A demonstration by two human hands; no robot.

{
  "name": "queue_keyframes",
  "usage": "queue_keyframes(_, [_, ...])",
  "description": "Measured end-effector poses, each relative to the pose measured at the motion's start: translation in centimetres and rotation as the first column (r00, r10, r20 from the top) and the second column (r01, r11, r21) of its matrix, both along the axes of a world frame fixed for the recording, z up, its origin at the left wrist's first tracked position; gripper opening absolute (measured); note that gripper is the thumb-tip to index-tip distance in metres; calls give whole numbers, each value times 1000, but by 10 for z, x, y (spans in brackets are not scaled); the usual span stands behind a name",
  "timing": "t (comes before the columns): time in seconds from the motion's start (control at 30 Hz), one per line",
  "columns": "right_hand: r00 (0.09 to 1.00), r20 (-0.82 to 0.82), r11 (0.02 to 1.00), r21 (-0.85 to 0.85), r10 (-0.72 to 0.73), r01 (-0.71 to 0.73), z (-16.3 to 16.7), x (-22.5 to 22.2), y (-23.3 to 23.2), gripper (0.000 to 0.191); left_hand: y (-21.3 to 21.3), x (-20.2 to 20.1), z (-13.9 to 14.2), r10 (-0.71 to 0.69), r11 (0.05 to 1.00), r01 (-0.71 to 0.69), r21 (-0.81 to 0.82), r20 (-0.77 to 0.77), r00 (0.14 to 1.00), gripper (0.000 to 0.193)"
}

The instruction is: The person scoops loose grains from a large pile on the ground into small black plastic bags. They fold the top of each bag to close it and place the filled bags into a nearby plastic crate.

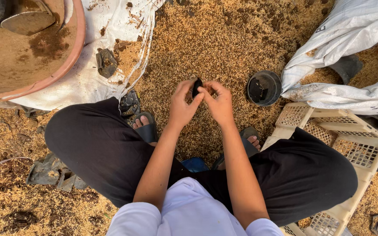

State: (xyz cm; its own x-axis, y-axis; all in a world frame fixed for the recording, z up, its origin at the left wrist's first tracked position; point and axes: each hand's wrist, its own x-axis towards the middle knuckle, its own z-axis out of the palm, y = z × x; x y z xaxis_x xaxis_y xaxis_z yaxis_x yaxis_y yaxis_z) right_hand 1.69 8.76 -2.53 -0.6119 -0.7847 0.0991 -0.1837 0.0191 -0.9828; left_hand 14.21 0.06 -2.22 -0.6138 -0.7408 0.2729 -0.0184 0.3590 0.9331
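Small black flexible pot [197,87] pinched between both hands, left hand [183,105], right hand [218,104], over husk-strewn ground [224,43], round black pot [264,88] nearby.

matt plastic crate [355,131] (perforated); glossy black pot [264,88]

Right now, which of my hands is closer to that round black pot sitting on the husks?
Right. Your right hand is just beside the black pot, on its left in the head view. Your left hand sits farther off, beyond the right one, both pinching a small black bag.

Bright, warm daylight; soft shadows under legs; sharp focus throughout (slight wide-angle bending at edges).
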Motion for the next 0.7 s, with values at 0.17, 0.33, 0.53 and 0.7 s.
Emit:
queue_keyframes(0.17, [1000,-6,993,116,-2,3,20,-1,2,13,-4,0,-9,-37,930,30,365,11,999,31])
queue_keyframes(0.33, [985,-126,987,123,116,-100,32,-7,6,15,-13,-1,-11,-32,940,18,340,36,999,21])
queue_keyframes(0.53, [866,-391,938,21,-312,347,46,7,0,10,-11,0,18,214,975,-219,40,115,970,19])
queue_keyframes(0.7, [914,-276,954,-118,-298,276,54,13,-12,29,-12,2,35,80,996,-76,54,-67,995,28])
